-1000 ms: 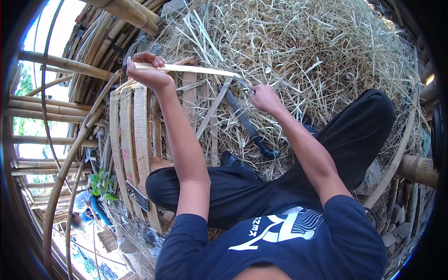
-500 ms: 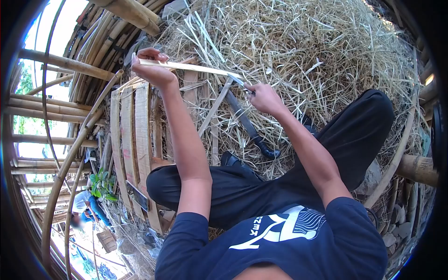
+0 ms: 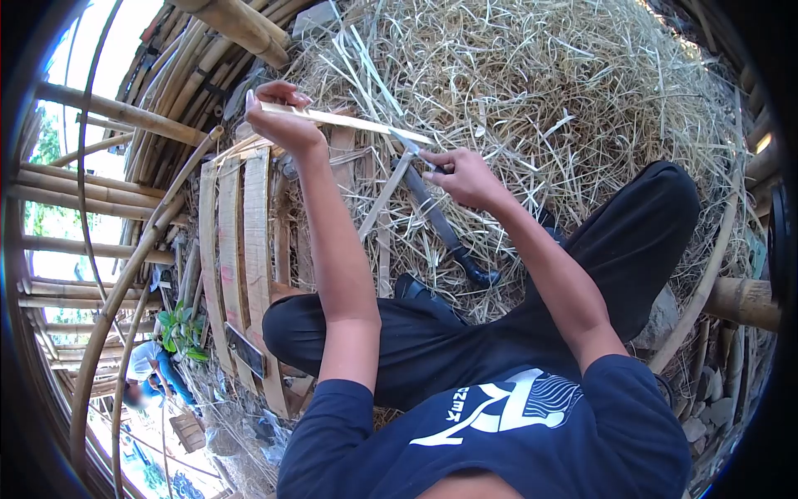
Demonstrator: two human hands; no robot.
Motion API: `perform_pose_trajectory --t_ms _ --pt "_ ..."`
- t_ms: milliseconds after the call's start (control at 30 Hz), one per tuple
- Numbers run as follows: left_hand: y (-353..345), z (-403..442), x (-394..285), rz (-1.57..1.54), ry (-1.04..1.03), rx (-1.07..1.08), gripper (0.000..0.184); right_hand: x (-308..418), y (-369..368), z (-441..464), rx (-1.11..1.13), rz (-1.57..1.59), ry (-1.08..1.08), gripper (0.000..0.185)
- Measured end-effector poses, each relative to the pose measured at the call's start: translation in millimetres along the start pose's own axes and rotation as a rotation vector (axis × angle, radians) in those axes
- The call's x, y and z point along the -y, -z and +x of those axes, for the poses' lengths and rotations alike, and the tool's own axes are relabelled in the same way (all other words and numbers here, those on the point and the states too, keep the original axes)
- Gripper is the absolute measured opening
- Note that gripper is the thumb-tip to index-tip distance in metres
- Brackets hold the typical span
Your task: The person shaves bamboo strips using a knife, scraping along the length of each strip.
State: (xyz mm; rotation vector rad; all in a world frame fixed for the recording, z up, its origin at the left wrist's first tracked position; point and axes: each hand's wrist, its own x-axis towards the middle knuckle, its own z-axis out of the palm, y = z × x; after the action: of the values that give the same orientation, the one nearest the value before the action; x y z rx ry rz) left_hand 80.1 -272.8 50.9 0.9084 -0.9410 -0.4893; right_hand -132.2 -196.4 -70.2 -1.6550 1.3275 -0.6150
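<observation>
A pale flat bamboo strip (image 3: 357, 124) runs from my left hand (image 3: 285, 121) rightward to just above my right hand. The left fingers are curled around its left end. My right hand (image 3: 463, 177) is closed on the handle of a small knife (image 3: 408, 144), whose blade meets the strip near its right end. Below the knife, a large dark blade with a black handle (image 3: 442, 224) lies on the shavings, its upper end near a flat grey strip (image 3: 386, 193).
Wooden slats (image 3: 230, 249) lie left of my forearm, with a phone-like flat object (image 3: 246, 351) on them. A heap of shavings (image 3: 549, 91) spreads ahead. Bamboo poles (image 3: 125, 114) stand at left; another person (image 3: 154, 366) bends beyond them. A thick bamboo (image 3: 742, 302) is at right.
My left hand and the strip have shifted slightly right. The knife in my right hand has moved left along the strip, and my right hand has turned a little.
</observation>
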Motion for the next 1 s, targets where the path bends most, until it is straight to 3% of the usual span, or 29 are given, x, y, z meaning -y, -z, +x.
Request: perform_pose_trajectory --t_ms 167,200,267,300,400,467,533,600,667,733,800,933,1000 --pt "4 0 4 0.025 -0.044 0.004 0.053 6 16 -3 0.185 0.317 -0.128 0.040" --pt "2 2 2 0.025 -0.047 0.005 0.053 6 14 1 0.185 0.318 -0.125 0.040" --pt "2 -2 1 0.035 -0.012 -0.021 0.051 3 8 2 0.039 0.016 -0.031 0.041" --pt "0 -3 1 0.039 -0.047 -0.025 0.052 26 23 -10 0.125 0.055 -0.117 0.040" --pt "2 -3 0 0.081 -0.068 0.035 0.051 7 9 -5 0.006 0.065 -0.020 0.039" --pt "-1 -4 2 0.044 -0.060 0.025 0.051 8 10 -4 0.000 0.027 -0.067 0.039" --pt "-1 -6 1 0.012 -0.044 0.015 0.052 16 17 -10 0.105 0.175 -0.084 0.040" --pt "-3 -4 -1 0.070 -0.045 0.022 0.052 18 19 -10 -0.002 0.021 -0.030 0.041" --pt "-6 -2 -1 0.054 -0.064 0.016 0.053 28 27 -17 0.169 0.337 -0.151 0.042" --pt "-5 -7 0 0.044 -0.070 0.006 0.053 24 26 -12 0.105 0.149 -0.048 0.043" --pt "-6 -6 -1 0.065 -0.073 0.006 0.051 25 29 -13 0.172 0.313 -0.136 0.043" --pt "-5 -5 0 0.118 -0.089 0.030 0.053 27 30 -13 0.130 0.226 -0.098 0.042" --pt "-4 -5 -1 0.126 -0.088 0.032 0.053 24 28 -12 0.210 0.383 -0.146 0.043"
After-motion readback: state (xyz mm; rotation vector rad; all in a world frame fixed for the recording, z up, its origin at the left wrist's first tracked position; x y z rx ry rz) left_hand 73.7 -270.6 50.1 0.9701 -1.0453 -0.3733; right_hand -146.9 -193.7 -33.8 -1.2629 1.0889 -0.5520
